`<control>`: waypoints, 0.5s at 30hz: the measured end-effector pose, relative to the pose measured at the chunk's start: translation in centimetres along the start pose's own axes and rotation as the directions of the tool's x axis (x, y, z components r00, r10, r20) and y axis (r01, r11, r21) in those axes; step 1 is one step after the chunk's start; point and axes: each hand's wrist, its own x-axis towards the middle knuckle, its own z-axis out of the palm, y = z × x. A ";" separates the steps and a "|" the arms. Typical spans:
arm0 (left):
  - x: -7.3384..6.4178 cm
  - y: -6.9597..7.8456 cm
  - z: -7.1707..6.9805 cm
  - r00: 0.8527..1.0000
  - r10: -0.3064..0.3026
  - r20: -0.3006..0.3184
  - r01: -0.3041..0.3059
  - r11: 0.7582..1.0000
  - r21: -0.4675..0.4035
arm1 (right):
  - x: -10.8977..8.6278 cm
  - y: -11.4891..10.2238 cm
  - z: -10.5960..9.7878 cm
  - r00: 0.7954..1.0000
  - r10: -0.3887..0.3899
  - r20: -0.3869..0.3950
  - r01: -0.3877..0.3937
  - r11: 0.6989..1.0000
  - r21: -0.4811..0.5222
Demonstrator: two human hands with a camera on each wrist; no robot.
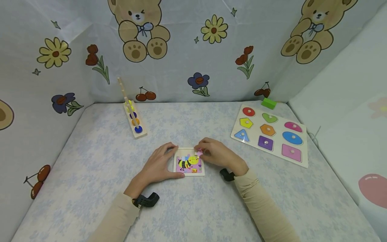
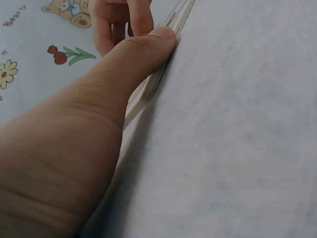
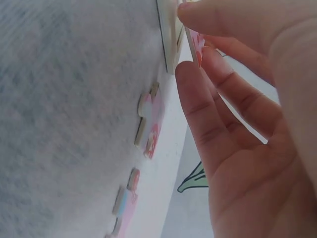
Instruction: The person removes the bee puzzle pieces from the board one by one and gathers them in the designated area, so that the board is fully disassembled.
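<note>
A small wooden jigsaw board (image 1: 195, 174) with a bee picture lies on the table, its upper part bare wood in places. My left hand (image 1: 157, 164) holds it at the left side, thumb along the near edge and fingers at the far left corner. In the left wrist view the thumb (image 2: 158, 42) presses on the board's rim. My right hand (image 1: 219, 154) pinches a pink jigsaw piece (image 3: 195, 47) over the board's far right corner. Two loose jigsaw pieces, one pink and white (image 3: 152, 116) and one pink and blue (image 3: 127, 203), lie beside the board, hidden in the head view.
A shape peg board (image 1: 278, 148) lies at the back right, with a green block (image 1: 268, 103) behind it. At the back left stands a wooden stacker (image 1: 140, 135) with posts and coloured rings. A printed cloth (image 1: 175, 77) hangs behind the table.
</note>
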 end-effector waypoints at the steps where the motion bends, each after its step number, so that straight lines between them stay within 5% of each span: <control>1: 0.0 0.0 0.0 1.000 -0.001 0.000 0.001 1.000 0.000 | 0.0 0.0 0.0 1.000 0.004 -0.001 -0.004 1.000 0.000; 15: 0.0 0.0 0.0 1.000 -0.001 -0.001 0.000 1.000 -0.008 | -0.6 0.8 -1.2 0.999 0.021 -0.041 -0.021 1.000 0.006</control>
